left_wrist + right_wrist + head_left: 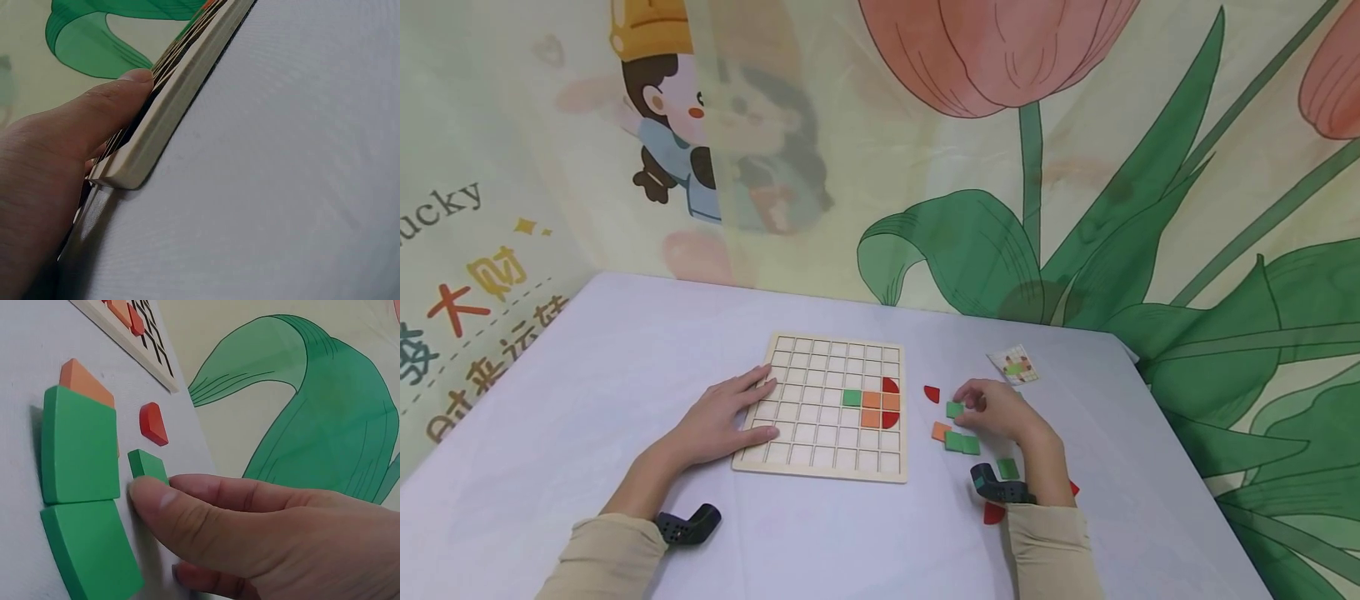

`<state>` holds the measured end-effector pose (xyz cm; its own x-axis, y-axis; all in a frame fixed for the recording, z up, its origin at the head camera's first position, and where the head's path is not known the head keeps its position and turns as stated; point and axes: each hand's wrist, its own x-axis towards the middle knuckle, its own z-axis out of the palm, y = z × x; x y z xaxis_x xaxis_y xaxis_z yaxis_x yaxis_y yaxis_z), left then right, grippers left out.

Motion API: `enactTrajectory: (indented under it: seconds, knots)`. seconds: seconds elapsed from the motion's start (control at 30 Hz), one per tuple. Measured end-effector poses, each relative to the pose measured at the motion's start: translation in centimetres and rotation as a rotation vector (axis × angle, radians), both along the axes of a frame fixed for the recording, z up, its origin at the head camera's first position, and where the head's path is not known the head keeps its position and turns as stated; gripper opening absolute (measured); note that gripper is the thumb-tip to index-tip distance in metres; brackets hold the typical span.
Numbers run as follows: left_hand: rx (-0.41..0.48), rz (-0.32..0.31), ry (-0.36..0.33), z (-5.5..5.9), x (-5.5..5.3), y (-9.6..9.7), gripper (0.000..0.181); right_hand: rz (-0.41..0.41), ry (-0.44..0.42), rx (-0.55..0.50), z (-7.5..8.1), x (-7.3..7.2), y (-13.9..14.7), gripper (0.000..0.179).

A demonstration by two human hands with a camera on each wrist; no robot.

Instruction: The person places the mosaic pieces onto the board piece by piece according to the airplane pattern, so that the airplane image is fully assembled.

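Observation:
A wooden grid board [820, 450] lies flat on the table. My left hand [718, 421] rests on its left edge with fingers spread and the thumb on the grid. On the board's right side sit a green square tile [852, 398], several orange squares [871, 399] and two red quarter-round tiles [891, 385]. Right of the board, my right hand [1000, 410] pinches a green square tile [149, 464] between thumb and index finger, at the table surface. Close by lie two touching green tiles [80, 447], an orange tile [87, 384] and a red quarter-round tile [153, 424].
A small pattern card [1019, 365] lies beyond my right hand. Another green tile [1007, 468] and a red tile [993, 513] lie near the right wrist, partly behind the wrist camera [1000, 485]. A printed curtain [820, 150] stands behind the white table [685, 317].

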<state>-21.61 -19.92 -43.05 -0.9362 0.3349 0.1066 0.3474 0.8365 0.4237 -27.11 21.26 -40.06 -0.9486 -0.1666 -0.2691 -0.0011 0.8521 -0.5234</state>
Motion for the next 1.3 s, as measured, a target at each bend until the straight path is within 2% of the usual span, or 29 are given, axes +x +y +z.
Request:
enactTrajectory:
  seconds: [1.07, 1.3]
  knots:
    - [-0.001, -0.006, -0.009, 0.12, -0.03, -0.07, 0.077, 0.006, 0.039, 0.005, -0.35, -0.46, -0.45, 0.025]
    - [-0.005, -0.005, -0.006, 0.06, -0.09, -0.07, 0.077, 0.011, 0.043, -0.007, 0.2, -0.48, -0.74, 0.026]
